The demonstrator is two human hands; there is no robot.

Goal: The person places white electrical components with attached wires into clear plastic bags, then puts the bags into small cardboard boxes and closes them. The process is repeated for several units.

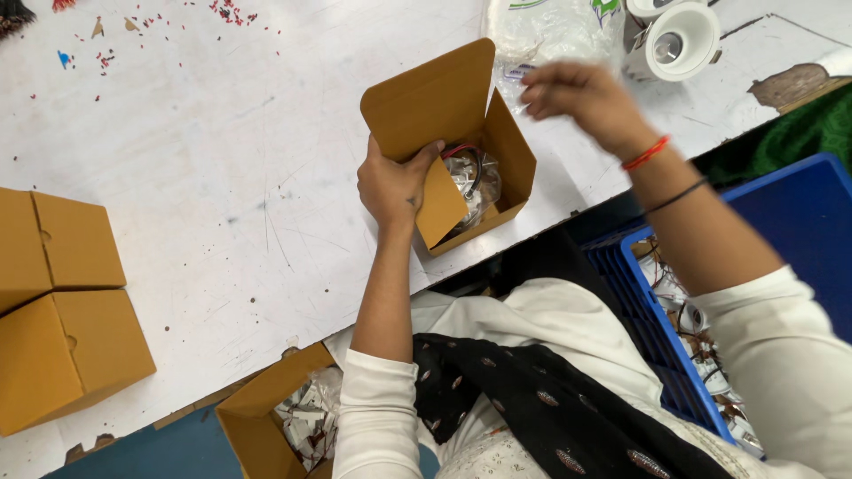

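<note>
I see my left hand (393, 184) gripping the near side flap of a small open brown cardboard box (453, 142) that holds a bagged fitting with red and black wires (470, 177). My right hand (581, 93), blurred and empty-looking, hangs just beyond the box, beside a clear plastic bag (550, 31) and a white round lamp housing (679, 43).

I'm seeing my right hand (581, 96) blurring, its grip unreadable. My left hand (397, 184) is hiding part of the open box (461, 133), whose bagged contents (475, 182) are staying indistinct.
</note>
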